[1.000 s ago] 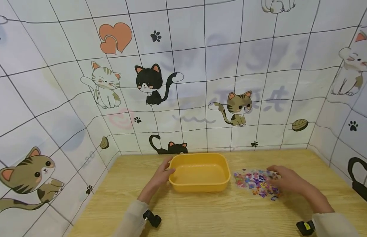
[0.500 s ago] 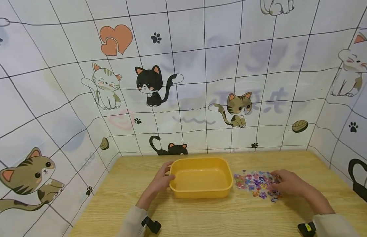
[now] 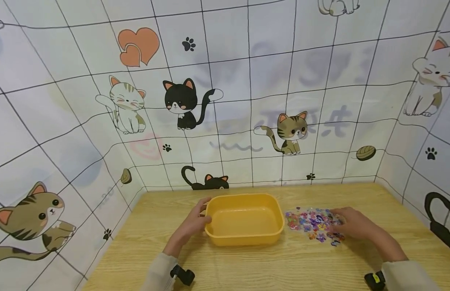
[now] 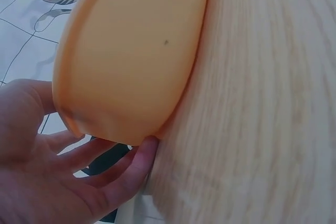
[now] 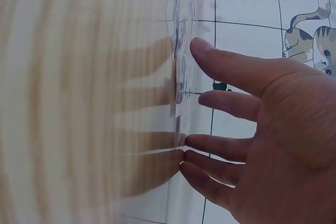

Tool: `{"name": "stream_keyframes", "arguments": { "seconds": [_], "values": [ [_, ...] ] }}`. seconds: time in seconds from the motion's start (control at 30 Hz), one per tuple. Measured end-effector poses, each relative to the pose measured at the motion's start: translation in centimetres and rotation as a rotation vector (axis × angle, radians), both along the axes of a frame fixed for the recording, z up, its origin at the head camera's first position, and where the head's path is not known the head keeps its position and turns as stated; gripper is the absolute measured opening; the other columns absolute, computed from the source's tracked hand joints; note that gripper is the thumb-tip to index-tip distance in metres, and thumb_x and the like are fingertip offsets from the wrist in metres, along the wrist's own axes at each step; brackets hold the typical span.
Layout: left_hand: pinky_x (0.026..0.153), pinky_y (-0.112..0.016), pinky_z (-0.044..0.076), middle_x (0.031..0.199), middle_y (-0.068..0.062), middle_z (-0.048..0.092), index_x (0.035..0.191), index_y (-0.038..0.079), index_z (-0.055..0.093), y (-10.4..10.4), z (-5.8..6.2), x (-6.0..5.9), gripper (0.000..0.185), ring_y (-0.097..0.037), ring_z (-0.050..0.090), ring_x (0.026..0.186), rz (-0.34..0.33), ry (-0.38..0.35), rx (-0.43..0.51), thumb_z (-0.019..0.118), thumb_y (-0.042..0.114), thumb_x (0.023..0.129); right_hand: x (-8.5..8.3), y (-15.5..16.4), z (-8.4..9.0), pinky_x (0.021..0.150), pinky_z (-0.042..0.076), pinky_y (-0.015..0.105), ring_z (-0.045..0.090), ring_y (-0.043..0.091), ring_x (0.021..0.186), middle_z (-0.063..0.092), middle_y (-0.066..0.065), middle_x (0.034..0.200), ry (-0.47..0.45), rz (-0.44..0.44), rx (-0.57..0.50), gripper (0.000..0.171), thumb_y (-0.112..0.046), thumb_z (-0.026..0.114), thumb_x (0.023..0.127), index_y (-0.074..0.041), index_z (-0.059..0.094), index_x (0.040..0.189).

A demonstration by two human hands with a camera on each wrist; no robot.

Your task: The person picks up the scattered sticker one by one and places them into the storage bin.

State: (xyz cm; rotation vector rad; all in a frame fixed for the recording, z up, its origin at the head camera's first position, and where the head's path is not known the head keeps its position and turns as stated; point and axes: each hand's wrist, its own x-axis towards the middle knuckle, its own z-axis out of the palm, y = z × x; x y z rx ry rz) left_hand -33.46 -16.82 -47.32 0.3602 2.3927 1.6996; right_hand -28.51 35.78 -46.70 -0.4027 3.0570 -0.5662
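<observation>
Basin (image 3: 243, 240), I see, is gripped at one end by the left hand (image 3: 194, 222); the right hand (image 3: 353, 223) (fingers loosely spread) is at the edge of colourful pieces (image 3: 315, 221)

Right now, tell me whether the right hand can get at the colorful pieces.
Likely yes: the right hand is at the edge of the colorful pieces, with nothing seen between them.

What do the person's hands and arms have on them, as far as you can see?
The left hand and right hand are bare, without gloves. The left sleeve and right sleeve are plain pale beige. A small, blocky black device sits by each cuff; the right device has a yellow patch. No cables show.
</observation>
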Motion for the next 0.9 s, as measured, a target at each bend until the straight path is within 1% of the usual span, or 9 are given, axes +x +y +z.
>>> {"name": "stream_keyframes", "arguments": {
  "seconds": [0.1, 0.17, 0.27, 0.33, 0.53, 0.67, 0.83, 0.9],
  "values": [
    [0.075, -0.040, 0.061, 0.155, -0.026, 0.045, 0.162, 0.014, 0.029, -0.2, 0.2, 0.1, 0.079, -0.031, 0.065, 0.110, -0.009, -0.007, -0.010, 0.060, 0.003, 0.090, -0.3, -0.1, -0.2, 0.093, 0.048, 0.069, 0.054, 0.062, 0.118, 0.060, 0.041, 0.126, 0.004, 0.016, 0.041, 0.066, -0.035, 0.079, 0.089, 0.015, 0.061, 0.130],
    [0.076, -0.040, 0.061, 0.154, -0.027, 0.045, 0.162, 0.013, 0.029, -0.2, 0.3, 0.2, 0.079, -0.033, 0.065, 0.112, -0.015, -0.005, -0.017, 0.060, 0.003, 0.089, -0.4, -0.1, -0.3, 0.092, 0.049, 0.068, 0.055, 0.061, 0.117, 0.062, 0.039, 0.124, 0.011, 0.032, 0.071, 0.061, -0.031, 0.078, 0.090, 0.014, 0.063, 0.127],
    [0.078, -0.039, 0.061, 0.152, -0.028, 0.047, 0.162, 0.011, 0.030, -0.2, 0.2, 0.1, 0.078, -0.034, 0.065, 0.113, -0.011, 0.009, -0.029, 0.060, 0.003, 0.090, -0.5, -0.2, -0.2, 0.091, 0.050, 0.068, 0.055, 0.060, 0.116, 0.062, 0.038, 0.122, 0.013, 0.038, 0.084, 0.054, -0.027, 0.077, 0.090, 0.013, 0.065, 0.125],
    [0.078, -0.039, 0.061, 0.150, -0.029, 0.049, 0.161, 0.010, 0.030, -0.1, 0.2, 0.1, 0.077, -0.035, 0.066, 0.113, -0.012, 0.025, -0.041, 0.059, 0.003, 0.091, -0.5, -0.2, -0.2, 0.091, 0.050, 0.068, 0.055, 0.061, 0.116, 0.062, 0.039, 0.122, 0.012, 0.036, 0.082, 0.053, -0.026, 0.077, 0.090, 0.013, 0.065, 0.124],
    [0.076, -0.038, 0.060, 0.148, -0.029, 0.051, 0.160, 0.012, 0.033, 0.1, 0.0, 0.2, 0.071, -0.032, 0.066, 0.110, -0.001, 0.048, -0.070, 0.058, 0.005, 0.094, -0.3, -0.2, -0.5, 0.091, 0.051, 0.067, 0.056, 0.060, 0.115, 0.062, 0.038, 0.121, 0.004, 0.027, 0.083, 0.051, -0.025, 0.079, 0.089, 0.012, 0.067, 0.122],
    [0.075, -0.037, 0.060, 0.147, -0.028, 0.053, 0.159, 0.014, 0.036, 0.2, -0.1, 0.2, 0.069, -0.030, 0.066, 0.108, 0.018, 0.041, -0.062, 0.059, 0.006, 0.095, -0.3, -0.3, -0.3, 0.090, 0.052, 0.065, 0.060, 0.056, 0.111, 0.066, 0.034, 0.117, 0.005, 0.033, 0.082, 0.047, -0.023, 0.079, 0.088, 0.011, 0.069, 0.119],
    [0.073, -0.036, 0.060, 0.146, -0.026, 0.054, 0.159, 0.015, 0.037, 0.3, 0.0, 0.2, 0.069, -0.029, 0.067, 0.106, 0.033, 0.038, -0.056, 0.060, 0.007, 0.094, -0.2, -0.7, 0.3, 0.089, 0.053, 0.064, 0.064, 0.051, 0.107, 0.071, 0.028, 0.110, 0.003, 0.022, 0.041, 0.042, -0.020, 0.081, 0.086, 0.011, 0.072, 0.114],
    [0.073, -0.037, 0.060, 0.146, -0.026, 0.054, 0.159, 0.015, 0.037, 0.3, 0.0, 0.3, 0.069, -0.029, 0.067, 0.107, 0.034, 0.037, -0.054, 0.060, 0.008, 0.094, -0.1, -0.9, 0.5, 0.087, 0.055, 0.061, 0.067, 0.046, 0.103, 0.073, 0.025, 0.108, 0.006, 0.011, 0.027, 0.040, -0.020, 0.082, 0.084, 0.009, 0.073, 0.110]
  ]
}}
